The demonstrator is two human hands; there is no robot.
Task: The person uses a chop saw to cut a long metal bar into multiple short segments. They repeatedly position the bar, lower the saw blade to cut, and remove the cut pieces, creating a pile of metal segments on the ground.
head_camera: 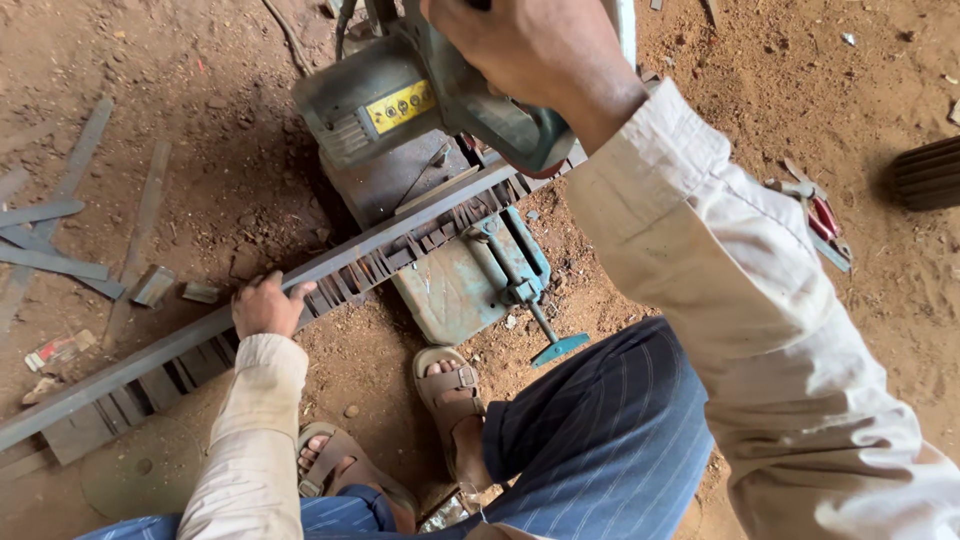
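A long grey metal bar (150, 355) with several short cross pieces welded under it lies diagonally across the base of a teal chop saw (455, 285). My left hand (265, 305) presses down on the bar left of the saw and grips its edge. My right hand (535, 45) is closed around the handle of the saw's grey-green motor head (400, 95), which sits low over the bar. The blade is hidden behind the head and my wrist.
Flat metal strips (50, 235) lie on the dirt at left, with short offcuts (155, 285) near the bar. A red-handled tool (820, 220) lies at right, a dark ribbed object (930, 170) at the right edge. My sandalled feet (450, 385) rest beside the saw's vise crank (555, 345).
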